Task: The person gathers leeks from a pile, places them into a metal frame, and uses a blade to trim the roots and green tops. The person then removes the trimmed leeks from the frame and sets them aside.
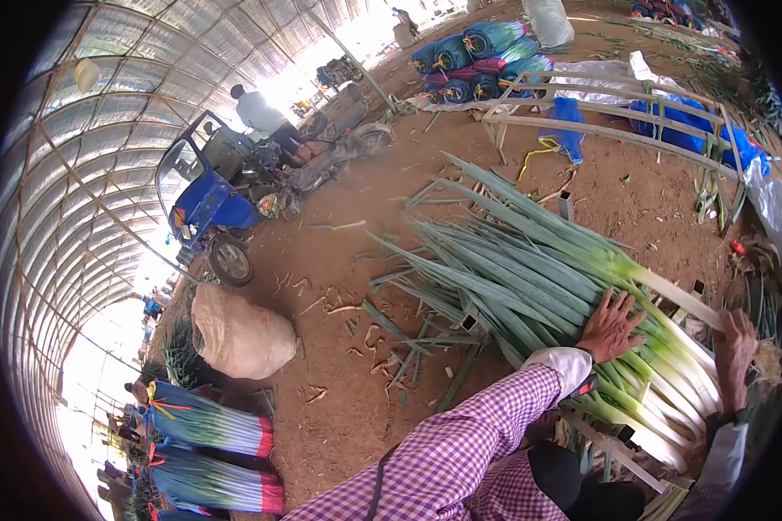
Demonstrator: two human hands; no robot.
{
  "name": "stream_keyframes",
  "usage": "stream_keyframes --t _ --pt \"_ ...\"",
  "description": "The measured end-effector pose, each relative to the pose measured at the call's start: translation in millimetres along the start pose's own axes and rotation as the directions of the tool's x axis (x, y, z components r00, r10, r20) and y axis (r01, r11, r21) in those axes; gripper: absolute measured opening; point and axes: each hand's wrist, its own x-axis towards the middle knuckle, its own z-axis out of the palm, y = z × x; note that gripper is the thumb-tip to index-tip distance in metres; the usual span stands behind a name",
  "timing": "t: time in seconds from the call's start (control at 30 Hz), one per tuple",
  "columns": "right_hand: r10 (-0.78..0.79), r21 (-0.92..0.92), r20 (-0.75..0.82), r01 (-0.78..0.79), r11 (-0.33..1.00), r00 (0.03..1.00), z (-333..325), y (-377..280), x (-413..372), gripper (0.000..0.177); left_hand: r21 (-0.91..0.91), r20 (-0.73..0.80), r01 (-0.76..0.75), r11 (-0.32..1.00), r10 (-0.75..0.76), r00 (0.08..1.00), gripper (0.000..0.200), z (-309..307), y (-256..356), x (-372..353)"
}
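Note:
A thick pile of long green onions (530, 269) lies across a low frame in front of me, with green leaves to the left and white stems to the right. My left hand (613, 328) rests palm down on the pile where green turns to white, fingers spread. At the right, my right hand (736, 358) is closed around the white root end of one green onion (678, 295) along the pile's far side. Hairy roots (769, 360) stick out beyond that hand. Part of the wooden frame (617, 456) shows below the white stems.
A blue three-wheeled vehicle (213, 195) stands at the left, near a person (265, 117). A bulging sack (239, 330) and wrapped onion bundles (217, 482) are on the ground. More bundles (487, 56) are stacked behind a low wooden rack (599, 113). Leaf scraps litter the soil.

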Motion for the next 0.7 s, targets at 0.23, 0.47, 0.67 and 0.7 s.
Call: stream_keyframes --t 0.23,0.47,0.67,0.7 --pt "0.087 0.008 0.043 -0.087 0.996 0.995 100 64 -101 0.064 -0.002 0.065 0.025 1.000 -0.025 0.998 0.069 -5 0 -1" --pt "0.442 0.039 0.329 -0.479 0.877 0.835 23 -24 -33 0.043 0.087 -0.100 -0.031 0.996 0.040 0.994 0.064 -2 -3 -1" --pt "0.331 0.016 0.271 -0.348 0.937 0.904 26 -35 -37 0.024 0.310 -0.106 -0.096 0.946 0.134 0.985 0.057 8 -3 8" --pt "0.328 0.010 0.224 -0.339 0.941 0.917 29 -36 -39 0.024 0.322 -0.094 -0.071 0.944 0.107 0.990 0.060 10 -3 8"
